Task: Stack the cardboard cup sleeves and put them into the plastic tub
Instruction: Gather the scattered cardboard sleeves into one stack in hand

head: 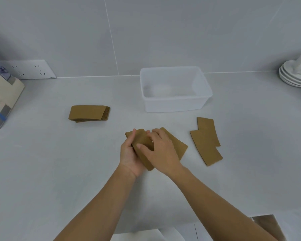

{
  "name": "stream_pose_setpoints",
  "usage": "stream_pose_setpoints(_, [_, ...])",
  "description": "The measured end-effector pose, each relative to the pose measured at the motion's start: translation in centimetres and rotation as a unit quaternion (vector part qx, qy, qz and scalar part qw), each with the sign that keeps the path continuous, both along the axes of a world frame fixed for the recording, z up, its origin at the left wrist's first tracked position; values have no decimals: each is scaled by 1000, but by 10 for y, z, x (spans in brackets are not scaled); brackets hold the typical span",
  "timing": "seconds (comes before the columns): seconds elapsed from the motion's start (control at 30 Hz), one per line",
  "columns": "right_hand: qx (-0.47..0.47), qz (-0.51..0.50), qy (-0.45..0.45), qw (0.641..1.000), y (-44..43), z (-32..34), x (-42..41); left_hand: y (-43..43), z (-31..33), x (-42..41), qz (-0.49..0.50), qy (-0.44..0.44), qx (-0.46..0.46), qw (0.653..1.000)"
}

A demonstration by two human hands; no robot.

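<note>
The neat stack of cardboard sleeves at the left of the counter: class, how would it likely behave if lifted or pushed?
The stack of sleeves is flat, thin cardboard, so probably light and fairly stiff. Its layered edges show loose pieces, so a sideways push would likely fan them out. Lying flat on the counter, it should not roll or tip.

1. Both forearms are bare up to the picture's lower edge, with no sleeve on either.
2. The left hand (129, 153) and right hand (161, 152) are bare, ungloved.
3. The fingers (142, 147) show short nails.
</note>
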State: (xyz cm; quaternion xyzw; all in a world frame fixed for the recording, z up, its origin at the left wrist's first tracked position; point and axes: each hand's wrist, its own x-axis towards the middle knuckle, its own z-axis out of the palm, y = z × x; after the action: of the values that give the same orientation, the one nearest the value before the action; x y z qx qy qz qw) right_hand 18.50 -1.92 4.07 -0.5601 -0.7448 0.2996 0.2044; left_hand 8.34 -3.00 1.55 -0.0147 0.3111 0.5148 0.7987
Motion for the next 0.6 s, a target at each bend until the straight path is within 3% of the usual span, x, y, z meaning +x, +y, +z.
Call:
stream_pose_setpoints(0.1, [3, -35, 18, 999, 12, 5, 13, 1, -2, -3, 12, 14, 2, 1000])
stream_pose_setpoints(0.4, [41, -75, -168, 982, 28, -30, 44, 2, -8, -15, 70, 15, -15, 997])
stream_pose_setpoints(0.6, [36, -64, -212, 975, 18, -52, 50, 3, -11, -21, 85, 19, -32, 996])
